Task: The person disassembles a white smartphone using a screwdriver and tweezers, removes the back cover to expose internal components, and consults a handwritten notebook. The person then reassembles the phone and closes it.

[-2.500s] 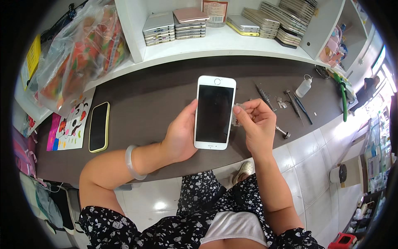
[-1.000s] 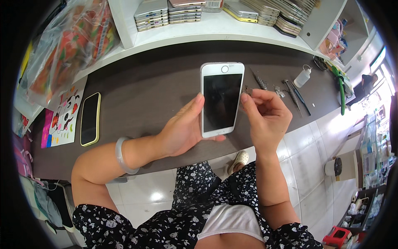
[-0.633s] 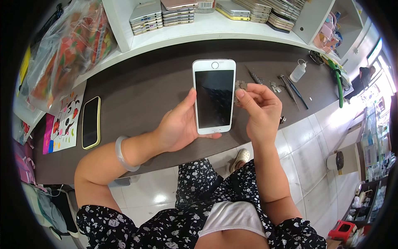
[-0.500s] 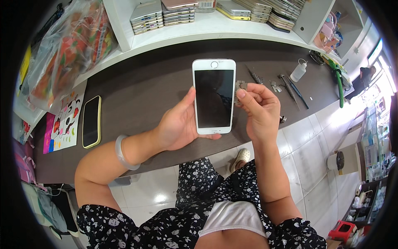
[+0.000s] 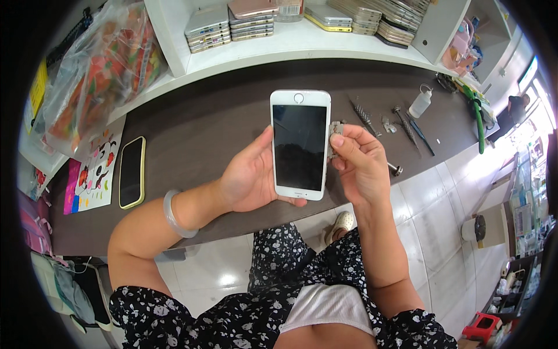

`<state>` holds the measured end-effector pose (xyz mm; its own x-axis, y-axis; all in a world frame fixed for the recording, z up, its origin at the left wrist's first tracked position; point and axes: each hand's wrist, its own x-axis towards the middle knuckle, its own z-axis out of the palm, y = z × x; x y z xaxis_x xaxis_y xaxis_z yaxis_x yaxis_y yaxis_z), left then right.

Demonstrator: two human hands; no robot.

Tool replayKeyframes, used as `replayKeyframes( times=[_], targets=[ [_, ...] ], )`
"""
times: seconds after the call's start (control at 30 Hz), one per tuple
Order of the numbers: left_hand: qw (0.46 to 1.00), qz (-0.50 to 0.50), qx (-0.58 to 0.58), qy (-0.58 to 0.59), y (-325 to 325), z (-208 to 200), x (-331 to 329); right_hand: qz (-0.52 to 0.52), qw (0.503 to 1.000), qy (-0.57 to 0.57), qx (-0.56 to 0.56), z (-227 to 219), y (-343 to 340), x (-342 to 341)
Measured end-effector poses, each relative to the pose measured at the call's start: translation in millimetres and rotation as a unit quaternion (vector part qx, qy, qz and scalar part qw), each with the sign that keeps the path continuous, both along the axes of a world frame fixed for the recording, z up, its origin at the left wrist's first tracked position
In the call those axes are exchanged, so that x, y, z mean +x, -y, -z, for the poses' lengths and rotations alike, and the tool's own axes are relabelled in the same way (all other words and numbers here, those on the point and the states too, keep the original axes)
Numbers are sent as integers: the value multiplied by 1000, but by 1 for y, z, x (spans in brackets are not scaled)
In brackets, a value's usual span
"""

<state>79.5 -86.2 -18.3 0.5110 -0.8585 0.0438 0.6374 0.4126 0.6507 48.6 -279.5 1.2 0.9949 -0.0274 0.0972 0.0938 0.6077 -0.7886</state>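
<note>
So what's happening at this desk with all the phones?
A seated person holds a white smartphone upright over a dark desk, its screen dark. The left hand cradles it from the side and below, while the right hand pinches a small metal part against the phone's right edge. Small tools and a squeeze bottle lie on the desk to the right, and another phone in a yellow case lies on the left.
</note>
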Motion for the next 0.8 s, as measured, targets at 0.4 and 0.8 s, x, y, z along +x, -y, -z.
replayKeyframes(
  times=[0.4, 0.8],
  targets=[
    [998, -54, 23, 32, 6, -7, -5, 162, 962, 123, -184, -15, -7, 4],
    [989, -117, 82, 43, 12, -15, -13, 75, 983, 105, -128, -14, -3, 26]
  ],
)
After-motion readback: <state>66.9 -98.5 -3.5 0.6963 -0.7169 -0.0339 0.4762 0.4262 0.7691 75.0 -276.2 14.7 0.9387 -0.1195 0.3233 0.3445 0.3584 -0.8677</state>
